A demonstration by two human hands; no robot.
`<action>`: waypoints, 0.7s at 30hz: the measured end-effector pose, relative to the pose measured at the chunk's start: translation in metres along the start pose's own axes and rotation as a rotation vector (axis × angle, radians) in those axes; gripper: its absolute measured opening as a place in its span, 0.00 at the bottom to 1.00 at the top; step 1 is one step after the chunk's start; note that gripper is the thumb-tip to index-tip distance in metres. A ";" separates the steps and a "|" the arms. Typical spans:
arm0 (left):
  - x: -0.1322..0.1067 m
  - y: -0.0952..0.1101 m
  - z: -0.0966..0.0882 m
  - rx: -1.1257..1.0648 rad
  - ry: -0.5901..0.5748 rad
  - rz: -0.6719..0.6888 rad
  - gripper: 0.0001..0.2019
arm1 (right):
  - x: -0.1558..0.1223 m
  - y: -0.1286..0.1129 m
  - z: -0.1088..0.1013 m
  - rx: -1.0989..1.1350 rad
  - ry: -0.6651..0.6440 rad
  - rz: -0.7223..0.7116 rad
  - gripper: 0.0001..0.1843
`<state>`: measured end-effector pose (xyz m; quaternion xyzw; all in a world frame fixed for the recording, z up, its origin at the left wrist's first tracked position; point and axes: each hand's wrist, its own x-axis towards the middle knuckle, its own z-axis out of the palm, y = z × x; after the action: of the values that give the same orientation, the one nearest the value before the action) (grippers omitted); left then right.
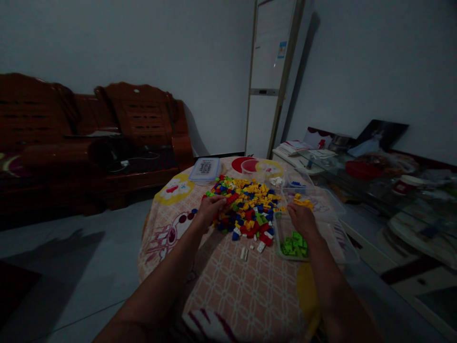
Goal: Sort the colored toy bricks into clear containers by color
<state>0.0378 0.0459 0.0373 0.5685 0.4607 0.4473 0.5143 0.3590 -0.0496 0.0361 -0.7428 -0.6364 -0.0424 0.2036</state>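
A mixed heap of toy bricks [246, 200] in yellow, red, blue and green lies in the middle of the round table. At its left edge my left hand [210, 211] is closed, with a red toy brick [232, 198] at its fingertips. My right hand [301, 220] is over the clear plastic boxes on the right, fingers pinched, with a yellow toy brick [282, 209] at the tips. Just beyond it, yellow bricks [303, 203] lie in one box. Below the hand, green bricks [294, 245] lie in the nearer clear box [278, 238].
A few white bricks [244, 253] lie in front of the heap. A blue-rimmed lidded box [205, 169] stands at the back left. Another clear box holds small blue bricks [297, 184]. A glass-topped cabinet [374, 200] with clutter runs along the right; a wooden sofa [139, 109] stands at left.
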 end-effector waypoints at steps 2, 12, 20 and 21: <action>0.032 0.011 0.018 -0.073 0.015 0.027 0.17 | 0.000 0.000 0.000 -0.014 -0.001 0.009 0.17; 0.123 0.061 0.077 -0.205 -0.013 0.214 0.23 | 0.000 0.000 0.002 -0.008 0.008 0.014 0.17; 0.055 0.008 0.010 0.082 0.081 0.232 0.23 | 0.000 0.001 0.000 -0.004 -0.010 0.019 0.18; 0.047 0.006 -0.004 0.111 0.116 0.243 0.23 | 0.000 0.001 0.000 -0.002 -0.007 0.018 0.18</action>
<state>0.0426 0.0921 0.0456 0.6208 0.4416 0.5121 0.3967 0.3599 -0.0496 0.0362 -0.7486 -0.6305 -0.0386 0.2012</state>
